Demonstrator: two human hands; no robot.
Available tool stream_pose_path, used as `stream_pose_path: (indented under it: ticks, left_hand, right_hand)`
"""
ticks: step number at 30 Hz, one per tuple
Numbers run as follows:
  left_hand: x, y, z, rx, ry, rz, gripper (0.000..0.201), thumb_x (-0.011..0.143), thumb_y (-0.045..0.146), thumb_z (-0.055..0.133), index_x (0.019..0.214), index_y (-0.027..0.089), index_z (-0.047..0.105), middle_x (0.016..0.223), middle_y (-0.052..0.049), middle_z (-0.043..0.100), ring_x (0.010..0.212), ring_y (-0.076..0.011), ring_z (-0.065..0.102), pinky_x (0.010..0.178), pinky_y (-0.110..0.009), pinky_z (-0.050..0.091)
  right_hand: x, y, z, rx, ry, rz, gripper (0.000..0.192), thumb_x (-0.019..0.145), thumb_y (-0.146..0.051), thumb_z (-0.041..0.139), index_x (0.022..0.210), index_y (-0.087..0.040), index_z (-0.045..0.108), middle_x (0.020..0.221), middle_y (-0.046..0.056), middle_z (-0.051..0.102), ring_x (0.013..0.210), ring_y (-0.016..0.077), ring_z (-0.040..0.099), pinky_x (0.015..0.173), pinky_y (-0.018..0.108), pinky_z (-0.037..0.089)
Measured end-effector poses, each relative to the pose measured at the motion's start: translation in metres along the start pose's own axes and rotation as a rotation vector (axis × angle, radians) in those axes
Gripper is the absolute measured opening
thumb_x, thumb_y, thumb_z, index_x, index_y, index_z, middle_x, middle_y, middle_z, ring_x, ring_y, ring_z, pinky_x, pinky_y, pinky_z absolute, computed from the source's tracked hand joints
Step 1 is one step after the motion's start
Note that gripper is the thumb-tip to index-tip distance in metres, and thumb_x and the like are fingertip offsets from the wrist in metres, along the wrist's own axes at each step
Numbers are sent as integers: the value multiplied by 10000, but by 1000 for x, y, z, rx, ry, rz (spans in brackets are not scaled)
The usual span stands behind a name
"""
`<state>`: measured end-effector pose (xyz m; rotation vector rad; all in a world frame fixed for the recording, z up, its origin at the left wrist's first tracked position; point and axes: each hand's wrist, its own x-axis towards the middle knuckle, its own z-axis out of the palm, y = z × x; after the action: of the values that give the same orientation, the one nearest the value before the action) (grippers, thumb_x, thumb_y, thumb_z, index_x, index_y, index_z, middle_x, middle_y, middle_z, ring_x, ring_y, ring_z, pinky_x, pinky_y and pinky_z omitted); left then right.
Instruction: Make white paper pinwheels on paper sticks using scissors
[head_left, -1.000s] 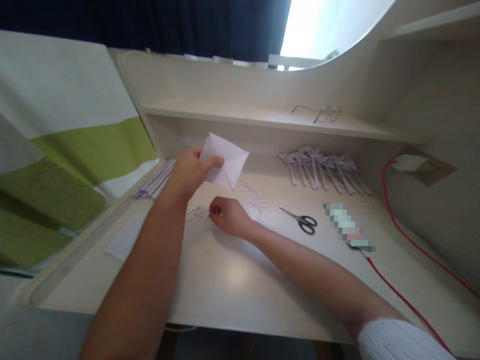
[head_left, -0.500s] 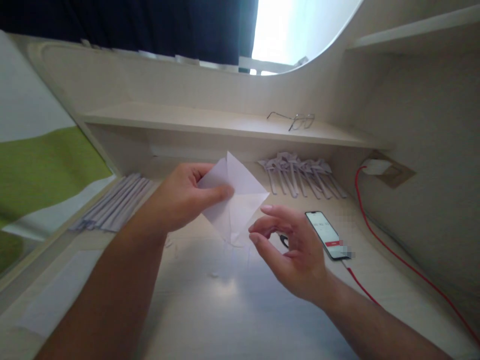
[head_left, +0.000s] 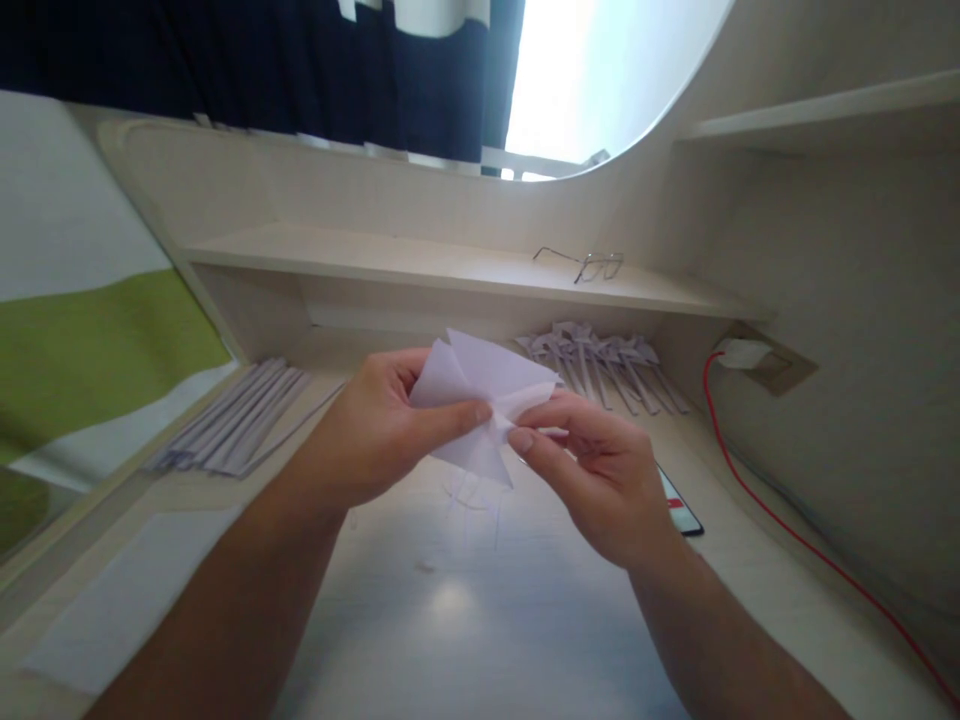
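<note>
A white square of paper [head_left: 499,370], cut in from its corners, is held up above the desk. My left hand [head_left: 397,425] grips its left side, the thumb pressed near the middle and the fingers behind. With thumb and forefinger, my right hand [head_left: 592,460] pinches the paper's right part beside the left thumb. One flap there is bent inward toward the middle, and the lower corner hangs down. The fingers hide part of the folds.
Rolled paper sticks [head_left: 232,420] lie at left, near a paper sheet [head_left: 142,590]. Several paper pinwheels on sticks [head_left: 600,355] stand at the back right. A phone [head_left: 684,512] is half hidden behind my right hand; a red cable [head_left: 780,540] runs at right. Glasses [head_left: 600,266] rest on the shelf [head_left: 420,262].
My right hand has moved up and left onto the paper and closed on its right part. A flap is now bent inward. My left hand still holds the paper.
</note>
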<state>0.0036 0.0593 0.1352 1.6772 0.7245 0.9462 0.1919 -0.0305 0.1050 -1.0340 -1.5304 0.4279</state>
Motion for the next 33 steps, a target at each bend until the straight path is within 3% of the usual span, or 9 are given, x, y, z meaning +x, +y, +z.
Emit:
stream_pose_path:
  ticks: [16, 19, 24, 28, 30, 31, 33]
  left_hand:
    - [-2, 0, 6, 34, -14, -99, 192, 716, 377, 760, 634, 204, 748, 602, -36, 700, 497, -185, 598, 430, -254, 418]
    - [-2, -3, 5, 104, 62, -91, 201, 707, 389, 776, 629, 205, 747, 615, -35, 705, 512, -192, 606, 429, -253, 412]
    - [1, -12, -2, 150, 165, -135, 182, 641, 348, 851, 682, 195, 762, 693, -36, 732, 606, -220, 659, 471, -250, 440]
    - [6, -19, -14, 264, 349, -79, 196, 637, 327, 849, 713, 173, 756, 707, -43, 731, 605, -216, 648, 461, -249, 420]
    - [8, -23, -19, 323, 422, -72, 184, 653, 326, 830, 710, 170, 749, 702, -46, 725, 602, -213, 634, 458, -254, 407]
    - [9, -25, -21, 336, 438, -77, 177, 659, 327, 822, 704, 173, 747, 700, -46, 724, 605, -213, 630, 461, -256, 405]
    - [9, -32, -20, 332, 441, -96, 167, 662, 330, 814, 693, 181, 746, 699, -41, 726, 612, -216, 627, 472, -262, 410]
  right_hand:
    - [1, 5, 0, 135, -15, 144, 67, 875, -294, 773, 855, -231, 762, 853, 18, 677, 756, 144, 642, 601, 247, 551]
    - [1, 4, -7, 14, 19, 79, 42, 866, -293, 778, 851, -255, 768, 865, 19, 633, 793, 154, 619, 622, 264, 529]
    - [0, 8, -15, -111, -93, 44, 36, 874, -241, 748, 903, -262, 756, 833, 6, 651, 733, 147, 608, 652, 295, 509]
    - [-19, 26, 3, -148, -32, 147, 46, 869, -211, 719, 898, -219, 685, 776, -17, 661, 712, 137, 620, 651, 272, 501]
    - [-35, 37, 23, -244, -282, 205, 25, 869, -216, 708, 859, -205, 687, 785, -8, 688, 713, 139, 631, 660, 269, 497]
    - [-44, 41, 34, -319, -465, 214, 66, 842, -230, 740, 898, -205, 714, 841, 8, 717, 755, 156, 649, 691, 282, 505]
    - [-60, 49, 54, -465, -669, 201, 213, 811, -291, 782, 1002, -204, 741, 968, 49, 745, 849, 199, 673, 760, 316, 515]
